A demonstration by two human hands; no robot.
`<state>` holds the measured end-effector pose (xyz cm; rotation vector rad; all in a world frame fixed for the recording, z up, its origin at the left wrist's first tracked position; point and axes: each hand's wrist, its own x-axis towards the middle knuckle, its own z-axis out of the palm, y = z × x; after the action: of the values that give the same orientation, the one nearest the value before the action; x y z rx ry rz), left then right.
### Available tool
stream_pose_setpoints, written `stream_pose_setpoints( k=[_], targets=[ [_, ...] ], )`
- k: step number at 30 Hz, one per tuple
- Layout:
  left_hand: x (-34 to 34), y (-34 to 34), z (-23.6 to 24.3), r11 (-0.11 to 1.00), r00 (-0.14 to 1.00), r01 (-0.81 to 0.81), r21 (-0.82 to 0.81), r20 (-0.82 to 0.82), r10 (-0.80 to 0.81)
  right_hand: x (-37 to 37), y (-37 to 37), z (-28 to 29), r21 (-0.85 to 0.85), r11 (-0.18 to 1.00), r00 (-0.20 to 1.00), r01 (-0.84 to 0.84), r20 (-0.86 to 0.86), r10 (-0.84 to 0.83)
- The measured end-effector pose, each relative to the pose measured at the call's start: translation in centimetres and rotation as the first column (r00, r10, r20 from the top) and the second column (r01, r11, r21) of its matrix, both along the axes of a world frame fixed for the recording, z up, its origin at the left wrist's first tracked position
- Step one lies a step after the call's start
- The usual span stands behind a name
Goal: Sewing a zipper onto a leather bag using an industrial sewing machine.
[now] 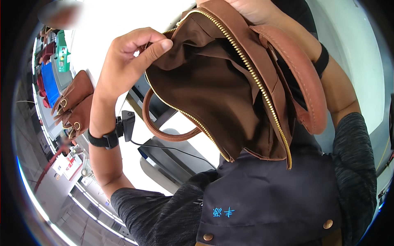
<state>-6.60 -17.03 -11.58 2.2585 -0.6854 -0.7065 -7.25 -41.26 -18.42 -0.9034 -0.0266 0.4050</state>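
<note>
A brown bag (pixel 213 94) is held up open in front of me, showing its dark brown lining, gold zipper and two handles. My left hand (pixel 135 57) pinches the bag's upper left edge beside the zipper, thumb over the lining. At the top right, my right hand (pixel 252 10) grips the bag's rim, its fingertips mostly hidden behind it. A thick handle hangs below that hand on the right, and a thinner looped handle hangs at the lower left.
More brown bags (pixel 76 102) lie on the left, near a blue item (pixel 50 82) and a green case (pixel 62 51). A white work surface (pixel 102 18) is behind the bag. A wrist-mounted black device (pixel 127 125) has a cable. A dark apron (pixel 266 192) covers my front.
</note>
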Motion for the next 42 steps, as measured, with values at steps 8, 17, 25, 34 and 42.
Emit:
stream_pose_setpoints(
  k=[8,17,25,34,42],
  targets=[
    [-1.2,-0.2,2.2,0.995,0.958,0.051,0.084,0.277,-0.072,-0.3,-0.2,2.4,-0.017,0.998,0.994,-0.056,-0.096,0.054],
    [-1.8,-1.0,3.9,0.983,0.951,0.075,0.169,0.284,-0.121,0.1,-0.3,-1.2,-0.008,0.998,0.998,-0.066,-0.010,0.066],
    [-1.8,-1.5,3.6,0.846,0.664,0.288,0.449,0.543,-0.514,0.1,0.5,-1.0,-0.063,0.997,0.999,-0.035,-0.042,0.032],
    [-2.4,-2.4,1.7,0.837,0.622,0.321,0.443,0.568,-0.539,-0.1,0.2,-1.0,0.007,1.000,0.987,-0.026,-0.159,0.027],
    [-1.6,-2.6,1.9,0.843,0.638,0.385,0.376,0.551,-0.538,0.0,0.0,-0.9,0.001,1.000,0.992,-0.014,-0.124,0.014]
  ],
)
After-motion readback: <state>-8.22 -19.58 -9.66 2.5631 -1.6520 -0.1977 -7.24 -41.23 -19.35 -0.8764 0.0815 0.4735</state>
